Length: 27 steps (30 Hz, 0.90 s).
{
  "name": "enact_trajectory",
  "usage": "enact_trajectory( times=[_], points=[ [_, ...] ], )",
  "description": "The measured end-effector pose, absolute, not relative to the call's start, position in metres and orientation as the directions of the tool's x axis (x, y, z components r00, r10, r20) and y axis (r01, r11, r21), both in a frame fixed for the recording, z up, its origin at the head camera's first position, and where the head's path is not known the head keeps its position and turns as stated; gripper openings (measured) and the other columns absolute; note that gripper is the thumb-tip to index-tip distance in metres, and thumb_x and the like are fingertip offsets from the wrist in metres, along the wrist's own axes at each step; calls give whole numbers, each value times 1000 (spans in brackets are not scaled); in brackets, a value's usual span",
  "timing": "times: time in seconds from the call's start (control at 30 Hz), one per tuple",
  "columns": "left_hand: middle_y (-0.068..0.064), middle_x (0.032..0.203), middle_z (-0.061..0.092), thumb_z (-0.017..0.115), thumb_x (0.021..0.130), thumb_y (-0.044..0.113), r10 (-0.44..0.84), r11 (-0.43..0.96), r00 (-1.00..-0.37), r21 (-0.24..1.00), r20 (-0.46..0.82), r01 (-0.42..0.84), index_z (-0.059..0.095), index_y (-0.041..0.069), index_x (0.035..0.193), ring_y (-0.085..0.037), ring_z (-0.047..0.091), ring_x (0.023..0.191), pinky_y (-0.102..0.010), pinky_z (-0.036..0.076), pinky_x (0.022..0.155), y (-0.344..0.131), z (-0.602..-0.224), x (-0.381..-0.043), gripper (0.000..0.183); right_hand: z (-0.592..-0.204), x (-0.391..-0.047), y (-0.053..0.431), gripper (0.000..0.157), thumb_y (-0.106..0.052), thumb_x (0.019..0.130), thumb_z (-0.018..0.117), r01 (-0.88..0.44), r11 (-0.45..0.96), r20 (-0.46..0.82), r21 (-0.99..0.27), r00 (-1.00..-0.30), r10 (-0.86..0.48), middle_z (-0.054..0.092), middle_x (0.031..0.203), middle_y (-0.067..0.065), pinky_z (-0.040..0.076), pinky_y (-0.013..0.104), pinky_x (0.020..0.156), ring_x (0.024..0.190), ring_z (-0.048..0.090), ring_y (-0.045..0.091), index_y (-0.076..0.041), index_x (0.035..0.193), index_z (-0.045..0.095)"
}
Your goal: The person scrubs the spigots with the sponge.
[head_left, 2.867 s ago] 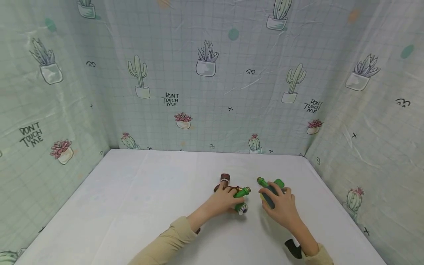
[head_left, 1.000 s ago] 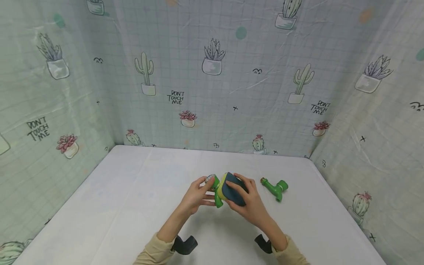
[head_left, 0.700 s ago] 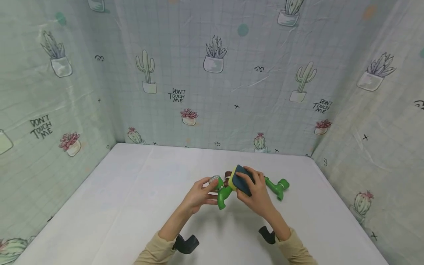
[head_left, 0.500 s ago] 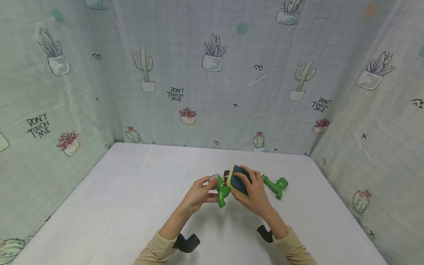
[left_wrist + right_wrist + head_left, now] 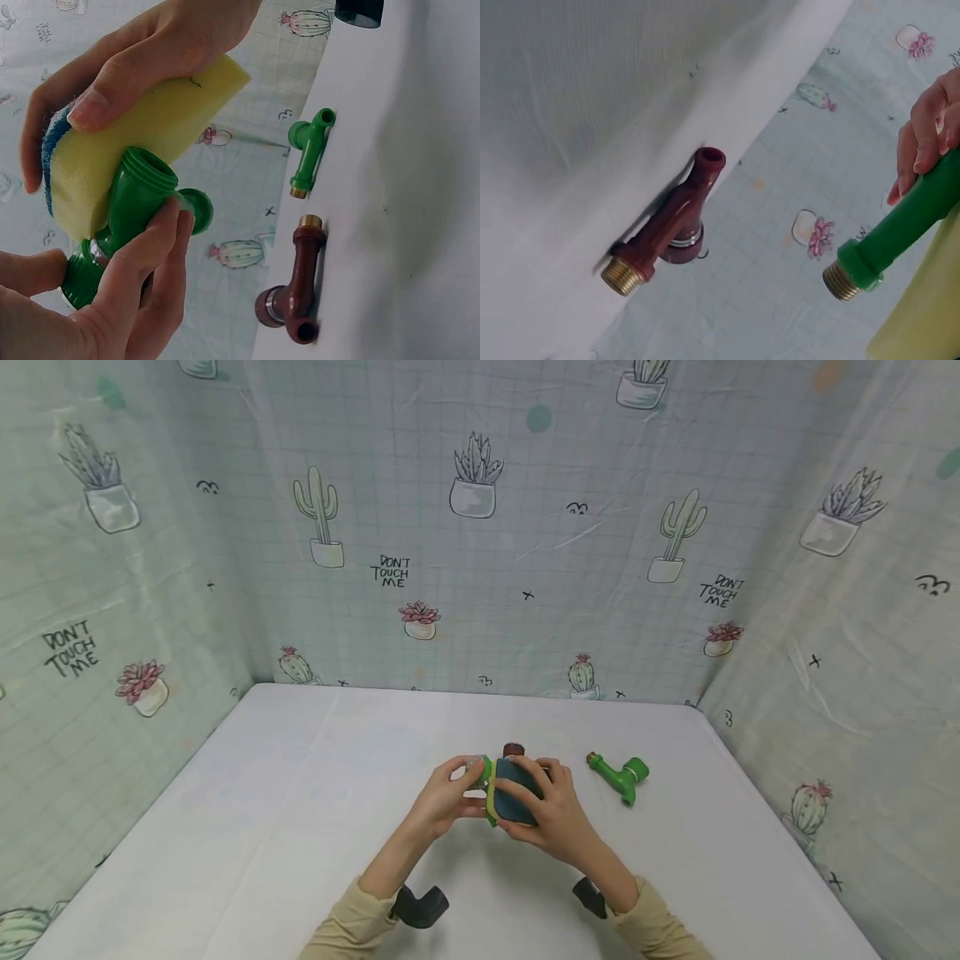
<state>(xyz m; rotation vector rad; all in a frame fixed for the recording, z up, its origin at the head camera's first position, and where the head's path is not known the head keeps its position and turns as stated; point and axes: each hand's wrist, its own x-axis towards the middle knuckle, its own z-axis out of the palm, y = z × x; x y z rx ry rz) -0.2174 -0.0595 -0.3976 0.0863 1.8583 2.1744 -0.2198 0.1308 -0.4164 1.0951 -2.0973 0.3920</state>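
In the head view my left hand (image 5: 438,802) grips a green tap (image 5: 139,195) by its knob end, held up off the table. The left wrist view shows its spout opening facing the camera, and the right wrist view its brass-threaded end. My right hand (image 5: 551,814) holds a sponge (image 5: 517,789), yellow with a dark blue scouring side. The sponge's yellow side lies against the tap's body and covers most of it in the head view. Behind the sponge a brown tap (image 5: 513,749) lies on the table, mostly hidden in the head view.
Another green tap (image 5: 621,778) lies on the white table (image 5: 337,793), right of my hands. Dark curved pieces (image 5: 422,907) show beside both wrists. A cactus-print sheet (image 5: 405,510) stands behind the table and along its sides.
The left hand has lifted its green tap off the table, and the right hand has brought the sponge onto it. In the last half second the sponge slid left along the tap towards the left hand.
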Motion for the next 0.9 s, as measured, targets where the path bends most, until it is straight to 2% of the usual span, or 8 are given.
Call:
enact_trajectory(
  times=[0.23, 0.33, 0.53, 0.6, 0.73, 0.9],
  points=[
    [-9, 95, 57, 43, 93, 36, 326, -109, -936, 978, -134, -179, 39, -1, 129, -17, 65, 69, -36, 56, 69, -62, -401, -218, 52, -413, -223, 134, 44, -54, 88, 36, -800, 587, 722, 121, -335, -606, 46, 123, 13, 37, 41, 71, 96, 40, 27, -28, 118, 55],
    [-14, 102, 57, 42, 93, 35, 349, -92, -930, 984, -114, -155, 39, 0, 130, -16, 65, 69, -35, 56, 69, -63, -400, -218, 51, -412, -226, 139, 42, -52, 88, 38, -797, 592, 739, 123, -325, -591, 47, 121, 15, 37, 41, 70, 94, 40, 27, -28, 117, 57],
    [-24, 116, 52, 42, 94, 33, 338, -65, -936, 991, -93, -121, 39, 0, 130, -18, 65, 72, -36, 56, 68, -65, -395, -218, 49, -411, -237, 154, 42, -51, 88, 37, -746, 649, 744, 150, -348, -571, 48, 119, 18, 37, 44, 70, 93, 41, 30, -28, 116, 59],
    [-24, 114, 52, 42, 94, 32, 318, -60, -943, 990, -101, -126, 40, 0, 130, -19, 65, 73, -37, 56, 68, -66, -394, -218, 48, -411, -241, 159, 43, -51, 89, 35, -717, 674, 743, 178, -351, -569, 48, 118, 19, 37, 46, 71, 92, 41, 32, -28, 116, 59],
    [-17, 100, 56, 43, 94, 31, 256, -63, -959, 988, -123, -144, 43, 0, 127, -21, 65, 72, -38, 56, 67, -67, -392, -220, 45, -410, -245, 165, 44, -52, 89, 33, -683, 702, 736, 201, -367, -568, 47, 118, 18, 35, 47, 72, 93, 41, 32, -28, 117, 57],
    [-12, 91, 57, 46, 92, 36, 222, -57, -964, 985, -146, -162, 44, 2, 126, -23, 66, 73, -40, 56, 67, -69, -391, -220, 49, -400, -231, 155, 43, -54, 87, 39, -757, 644, 746, 110, -365, -557, 46, 122, 15, 35, 47, 74, 96, 40, 29, -28, 117, 56]
  ],
)
